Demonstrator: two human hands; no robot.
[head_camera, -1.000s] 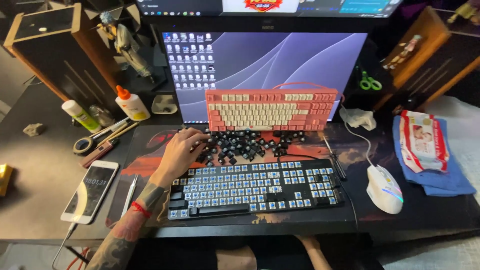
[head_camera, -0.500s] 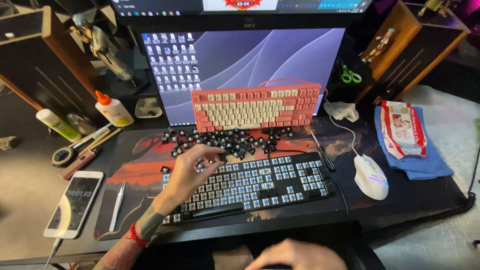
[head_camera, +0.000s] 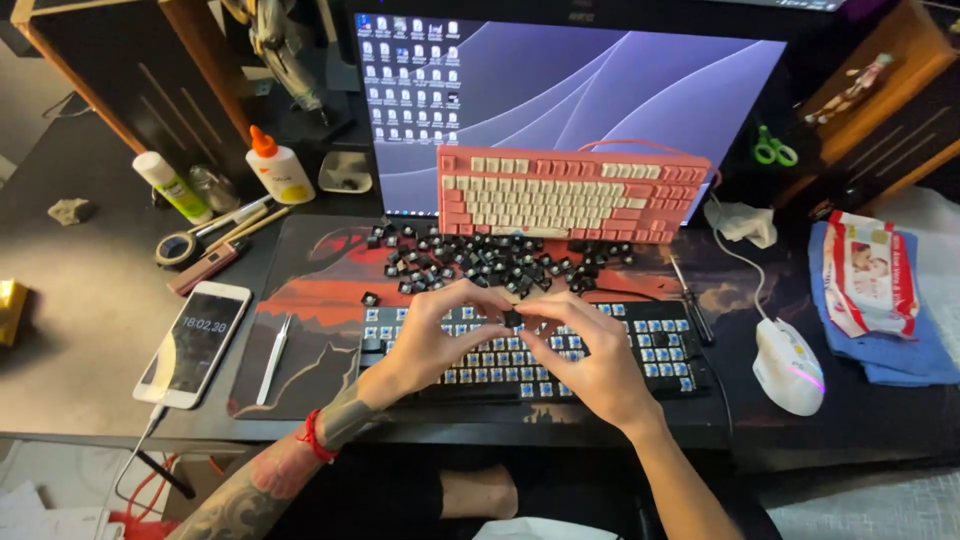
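A small black keycap sits pinched between the fingertips of both hands, just above the upper rows of a black keyboard that lies flat on the tabletop. The keycap is dark and roughly square; it is too small to tell which face points up, and it has no clear long axis. The left hand curls in from the left, fingers bent and closed on the keycap's left side. The right hand comes in from the right, thumb and forefinger closed on the other side. The two hands meet fingertip to fingertip.

The black keyboard runs left to right along the near edge of a red and black desk mat. Most of its caps are off, showing rows of pale blue switches; the hands hide its middle part. Just behind it lies a loose heap of black keycaps. Behind the heap a pink and cream keyboard leans tilted against a monitor. A phone and tweezers lie to the left, a white mouse to the right.
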